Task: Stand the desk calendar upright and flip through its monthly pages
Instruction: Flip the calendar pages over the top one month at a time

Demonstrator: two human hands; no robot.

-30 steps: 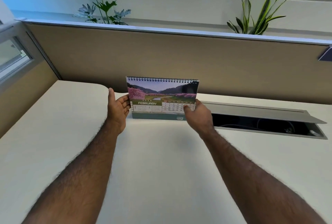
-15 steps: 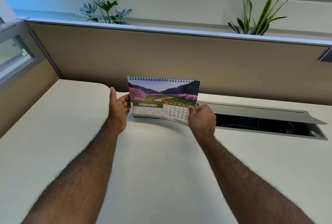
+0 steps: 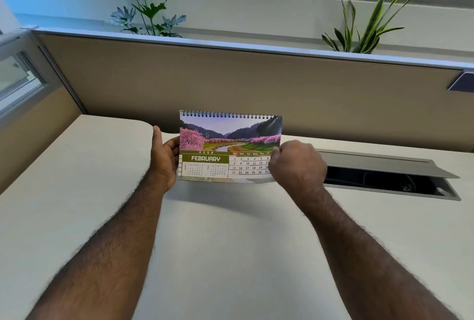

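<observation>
The spiral-bound desk calendar stands upright near the back of the white desk, showing its February page with pink trees and a river. My left hand holds its left edge, thumb up and fingers behind. My right hand pinches the right edge of the February page, whose bottom edge is lifted forward off the stand. The calendar's base is hidden behind the raised page.
A beige partition rises just behind the calendar. To the right, an open cable hatch with a raised grey lid is set into the desk. Two potted plants stand beyond the partition, under a window.
My right hand took the page's lower right corner and lifted it; the February page now swings forward and up, covering the green base. The left hand stayed on the left edge.
</observation>
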